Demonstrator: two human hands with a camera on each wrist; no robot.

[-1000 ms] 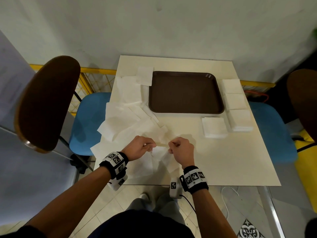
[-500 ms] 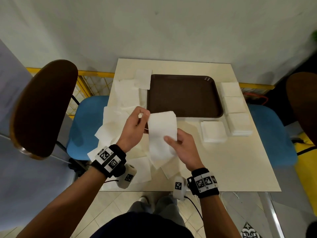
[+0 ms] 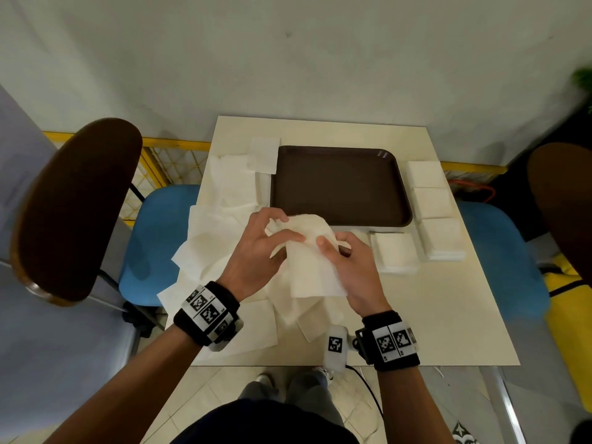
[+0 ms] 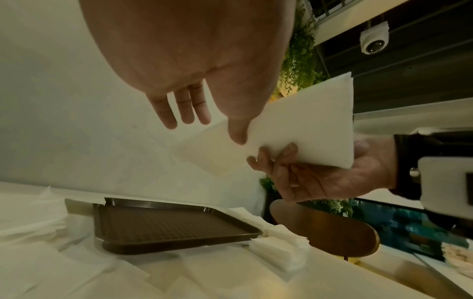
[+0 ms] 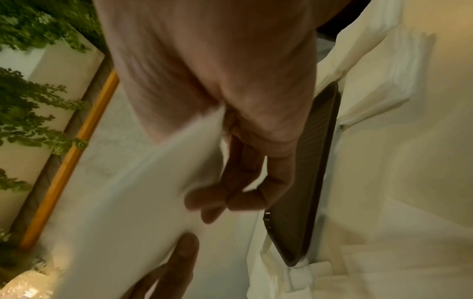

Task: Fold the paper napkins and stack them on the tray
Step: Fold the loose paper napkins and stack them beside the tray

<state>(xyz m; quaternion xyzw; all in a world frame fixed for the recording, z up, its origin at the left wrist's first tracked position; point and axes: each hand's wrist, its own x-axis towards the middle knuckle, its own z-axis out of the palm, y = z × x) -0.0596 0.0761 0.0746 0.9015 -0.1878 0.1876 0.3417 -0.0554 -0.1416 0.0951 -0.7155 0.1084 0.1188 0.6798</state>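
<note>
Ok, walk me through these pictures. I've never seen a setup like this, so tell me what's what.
No machine here: a person wears a camera on the head and one on each wrist, strapped on with black bands bearing square markers. The head view looks down at a cream table. The two wrist views look along each hand from close up.

On the table lie an empty brown tray, loose unfolded napkins to its left, and stacks of folded napkins to its right.

The left hand and right hand together hold one white napkin above the table, apparently mid-fold. Blue chairs stand on both sides.
</note>
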